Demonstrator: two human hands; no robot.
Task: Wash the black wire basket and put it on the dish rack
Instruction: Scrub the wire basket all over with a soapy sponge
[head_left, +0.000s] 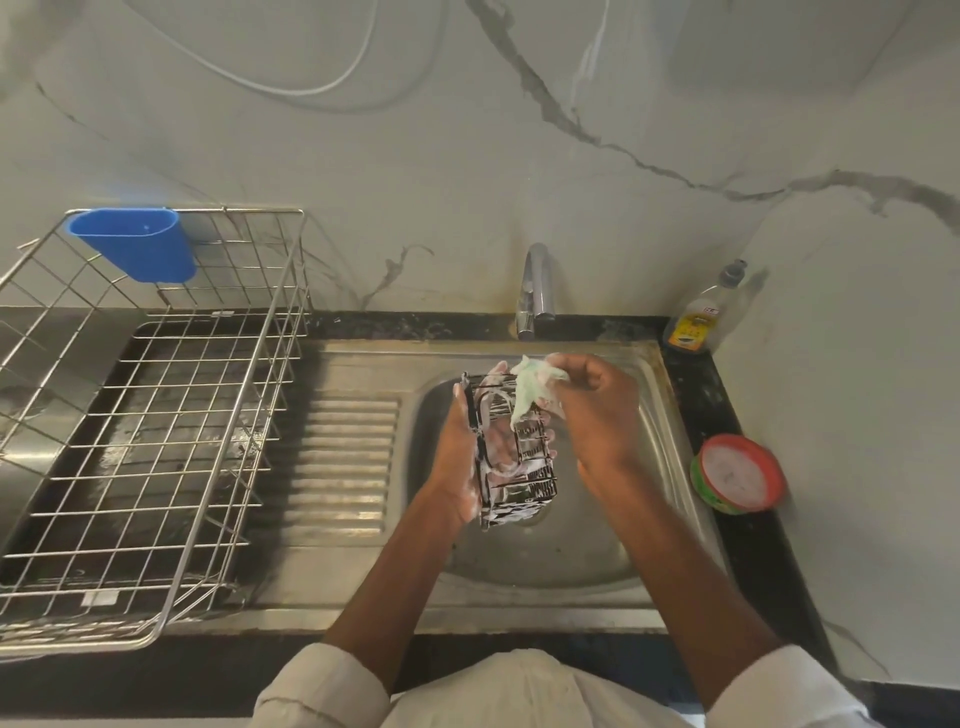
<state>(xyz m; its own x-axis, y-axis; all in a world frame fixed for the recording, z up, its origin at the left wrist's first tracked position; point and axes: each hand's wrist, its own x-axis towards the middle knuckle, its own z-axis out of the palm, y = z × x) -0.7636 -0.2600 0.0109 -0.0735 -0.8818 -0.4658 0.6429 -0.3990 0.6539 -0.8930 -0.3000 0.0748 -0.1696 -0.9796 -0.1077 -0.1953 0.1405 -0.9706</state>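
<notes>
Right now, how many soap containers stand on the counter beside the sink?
2. A dish soap bottle stands at the back right corner, beside the wall. A round red-rimmed tub of dish soap sits on the counter right of the sink. None seems hidden.

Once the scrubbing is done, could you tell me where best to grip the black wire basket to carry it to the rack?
Keep hold of the black wire basket by its long left rim, where the left hand already grips it. It stands on end and soapy, so curl fingers through the wires.
</notes>
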